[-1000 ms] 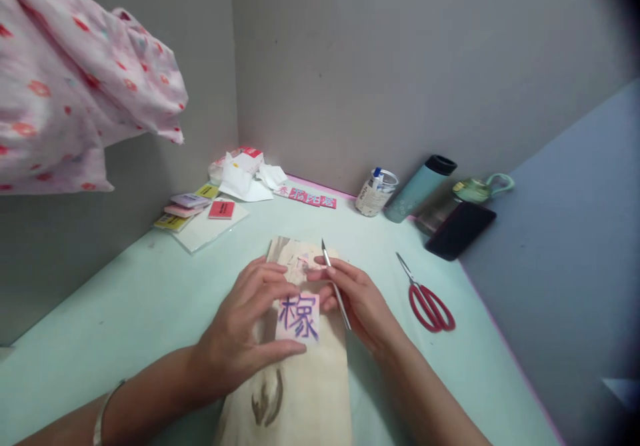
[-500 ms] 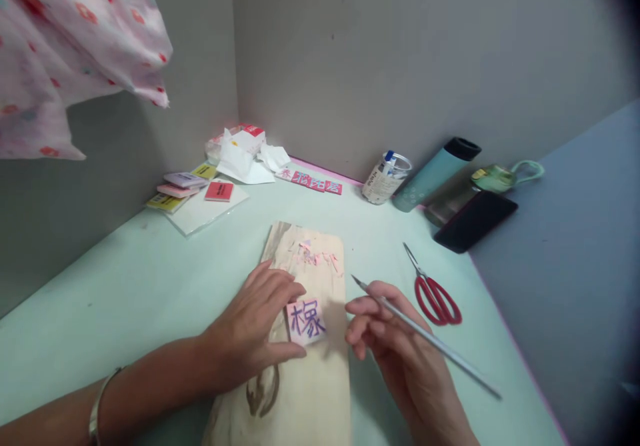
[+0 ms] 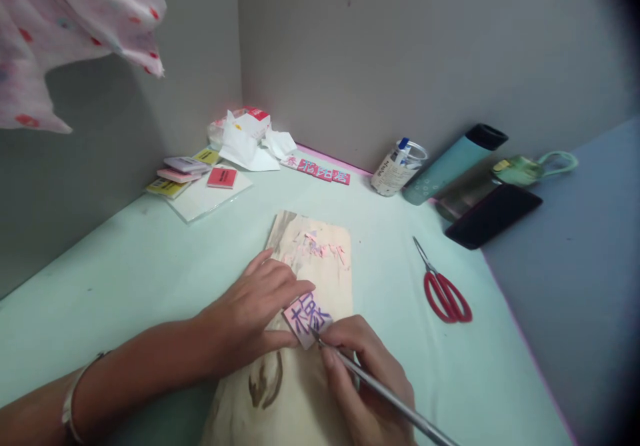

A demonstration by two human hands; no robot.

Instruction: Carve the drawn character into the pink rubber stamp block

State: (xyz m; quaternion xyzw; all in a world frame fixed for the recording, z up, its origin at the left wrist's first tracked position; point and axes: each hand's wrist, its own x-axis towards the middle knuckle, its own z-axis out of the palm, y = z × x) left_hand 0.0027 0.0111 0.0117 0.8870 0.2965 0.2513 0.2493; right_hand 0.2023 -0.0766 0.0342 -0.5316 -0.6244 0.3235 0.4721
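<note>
A small square pink carving block [image 3: 300, 329], marked with a purple character, lies slightly turned on a wooden board [image 3: 280, 426]. My left hand [image 3: 255, 309] grips it by its left side, with thumb below and forefinger at the upper edge. In a pen-like grip, my right hand [image 3: 373, 379] holds a slim metal craft knife [image 3: 385, 396]. The blade's tip meets the block's face near the lower middle of the character; how deep it goes I cannot tell. Pink and purple shavings [image 3: 325, 247] are scattered at the board's far end.
Red-handled scissors [image 3: 447, 296] lie at the right. Behind them are a dark phone [image 3: 495, 216], a teal bottle [image 3: 450, 166] and a can [image 3: 395, 174] with pens. Carved character tiles [image 3: 317, 169], tissues [image 3: 240, 146] and small coloured packs [image 3: 223, 177] line the back. Spotted cloth [image 3: 115, 13] hangs upper left.
My right hand has brought the knife left and down, from beside the board onto the block. The block has turned a little under my left hand. The view has shifted slightly.
</note>
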